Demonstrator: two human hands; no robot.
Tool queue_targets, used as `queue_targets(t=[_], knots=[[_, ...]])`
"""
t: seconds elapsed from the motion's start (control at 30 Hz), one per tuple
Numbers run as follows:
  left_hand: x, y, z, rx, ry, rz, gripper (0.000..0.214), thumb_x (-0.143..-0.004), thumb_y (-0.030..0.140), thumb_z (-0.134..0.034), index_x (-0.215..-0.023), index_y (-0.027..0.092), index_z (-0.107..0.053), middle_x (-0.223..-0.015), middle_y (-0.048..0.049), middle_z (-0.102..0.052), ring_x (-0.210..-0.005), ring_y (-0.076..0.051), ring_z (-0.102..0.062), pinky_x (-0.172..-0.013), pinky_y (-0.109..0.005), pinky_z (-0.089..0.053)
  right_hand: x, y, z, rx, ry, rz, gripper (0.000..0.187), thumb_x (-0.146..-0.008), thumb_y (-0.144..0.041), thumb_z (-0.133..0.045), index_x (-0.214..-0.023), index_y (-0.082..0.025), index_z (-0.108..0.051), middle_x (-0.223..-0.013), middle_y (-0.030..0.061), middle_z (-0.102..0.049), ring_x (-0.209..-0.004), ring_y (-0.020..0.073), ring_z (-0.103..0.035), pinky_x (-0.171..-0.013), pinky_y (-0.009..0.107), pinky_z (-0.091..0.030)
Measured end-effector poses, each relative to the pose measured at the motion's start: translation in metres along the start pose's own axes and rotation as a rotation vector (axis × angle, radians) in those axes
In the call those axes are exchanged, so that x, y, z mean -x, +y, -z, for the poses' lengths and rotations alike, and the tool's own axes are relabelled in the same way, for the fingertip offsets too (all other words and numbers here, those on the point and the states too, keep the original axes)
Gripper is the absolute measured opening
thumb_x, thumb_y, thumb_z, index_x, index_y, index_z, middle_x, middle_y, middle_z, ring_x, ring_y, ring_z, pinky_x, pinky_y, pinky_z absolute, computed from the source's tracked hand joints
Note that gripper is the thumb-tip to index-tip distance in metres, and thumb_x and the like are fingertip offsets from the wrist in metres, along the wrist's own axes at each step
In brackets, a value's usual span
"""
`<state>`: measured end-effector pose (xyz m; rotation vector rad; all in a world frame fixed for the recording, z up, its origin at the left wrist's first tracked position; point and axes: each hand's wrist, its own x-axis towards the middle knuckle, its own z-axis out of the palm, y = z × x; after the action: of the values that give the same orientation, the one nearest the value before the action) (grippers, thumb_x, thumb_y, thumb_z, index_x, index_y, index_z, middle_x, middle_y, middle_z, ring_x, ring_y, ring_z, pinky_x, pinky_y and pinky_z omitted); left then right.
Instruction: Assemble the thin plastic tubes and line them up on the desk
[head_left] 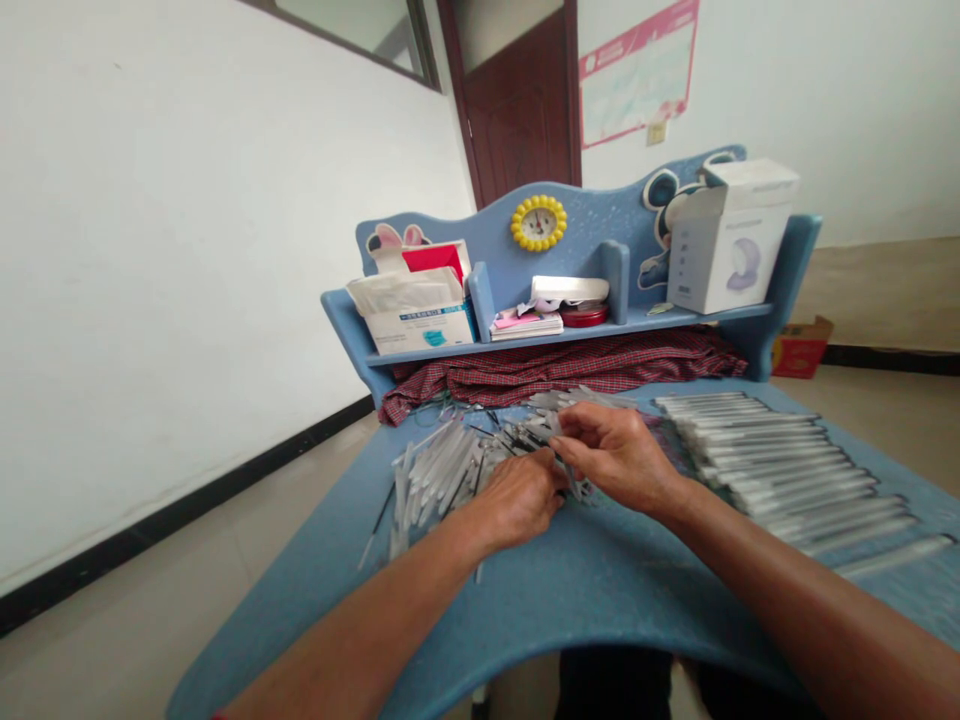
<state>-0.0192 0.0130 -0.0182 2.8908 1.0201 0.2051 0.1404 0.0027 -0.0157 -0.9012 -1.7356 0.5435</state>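
Observation:
My left hand [519, 500] is closed with its fingers curled over the near edge of a pile of pen parts; what it grips is hidden. Meeting it from the right, my right hand [622, 455] pinches a slim pen part between thumb and fingertips, mostly covered by the hands. Translucent whitish pen barrels [435, 470] lie heaped beside my left hand, with thin black refills [382, 508] among them. To the right of my right hand, whitish pens with dark ends [795, 470] lie side by side in a slanting row.
The blue desk [600, 590] has a curved front edge. A red checked cloth [570, 362] lies under its raised shelf. On the shelf stand a mask box [420, 328], a red round tin [585, 316] and a tall white box [731, 240]. A yellow flower-shaped clock [538, 222] is above.

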Motion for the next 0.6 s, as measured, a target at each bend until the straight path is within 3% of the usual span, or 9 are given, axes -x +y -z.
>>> queue_targets(t=[0.1, 0.2, 0.3, 0.4, 0.5, 0.6], knots=[[-0.001, 0.0, -0.001, 0.045, 0.024, -0.008, 0.025, -0.075, 0.015, -0.052, -0.097, 0.017, -0.065, -0.105, -0.0095, -0.064, -0.098, -0.027, -0.06, -0.083, -0.037, -0.048, 0.0, 0.0, 0.0, 0.003, 0.001, -0.003, 0.004, -0.075, -0.018, -0.058, -0.079, -0.017, -0.058, -0.061, -0.0023, -0.054, -0.055, 0.0101, -0.05, -0.051, 0.021, -0.037], [-0.002, -0.003, 0.001, 0.273, 0.129, 0.035, 0.019, -0.073, 0.015, -0.054, -0.088, 0.017, -0.066, -0.093, -0.0062, -0.067, -0.088, -0.022, -0.061, -0.078, -0.031, -0.048, -0.001, 0.0, 0.0, 0.004, 0.005, -0.014, 0.002, -0.075, -0.018, -0.058, -0.077, -0.017, -0.058, -0.059, -0.0027, -0.052, -0.054, 0.0097, -0.049, -0.049, 0.021, -0.036], [-0.002, -0.009, 0.007, 0.607, 0.246, 0.208, 0.008, -0.072, 0.019, -0.057, -0.075, 0.015, -0.064, -0.068, -0.0018, -0.064, -0.062, -0.015, -0.059, -0.058, -0.024, -0.046, -0.001, 0.0, 0.001, -0.011, 0.004, -0.029, 0.003, -0.075, -0.02, -0.058, -0.074, -0.017, -0.056, -0.058, -0.0035, -0.05, -0.051, 0.0088, -0.047, -0.047, 0.021, -0.035], [0.0, -0.014, 0.017, 0.98, 0.351, 0.371, 0.013, -0.069, 0.024, -0.062, -0.077, 0.014, -0.062, -0.054, 0.002, -0.057, -0.044, -0.009, -0.051, -0.043, -0.02, -0.036, -0.001, -0.004, 0.0, -0.057, -0.037, -0.047, 0.008, -0.076, -0.022, -0.058, -0.07, -0.017, -0.054, -0.056, -0.0041, -0.047, -0.049, 0.0081, -0.045, -0.046, 0.02, -0.033], [0.002, -0.014, 0.029, 1.26, 0.479, 0.397, 0.023, -0.068, 0.025, -0.065, -0.086, 0.012, -0.063, -0.057, 0.0007, -0.06, -0.044, -0.008, -0.051, -0.041, -0.017, -0.035, 0.0, -0.01, -0.001, -0.131, -0.092, -0.073, 0.011, -0.076, -0.022, -0.057, -0.067, -0.016, -0.054, -0.055, -0.0043, -0.047, -0.048, 0.0074, -0.043, -0.045, 0.02, -0.033], [0.005, -0.01, 0.039, 1.371, 0.581, 0.373, 0.023, -0.067, 0.023, -0.067, -0.086, 0.011, -0.064, -0.069, -0.004, -0.066, -0.047, -0.007, -0.052, -0.041, -0.016, -0.035, 0.001, -0.014, -0.003, -0.169, -0.157, -0.096, 0.009, -0.076, -0.02, -0.056, -0.069, -0.016, -0.057, -0.055, -0.0043, -0.049, -0.046, 0.0068, -0.042, -0.045, 0.02, -0.032]])
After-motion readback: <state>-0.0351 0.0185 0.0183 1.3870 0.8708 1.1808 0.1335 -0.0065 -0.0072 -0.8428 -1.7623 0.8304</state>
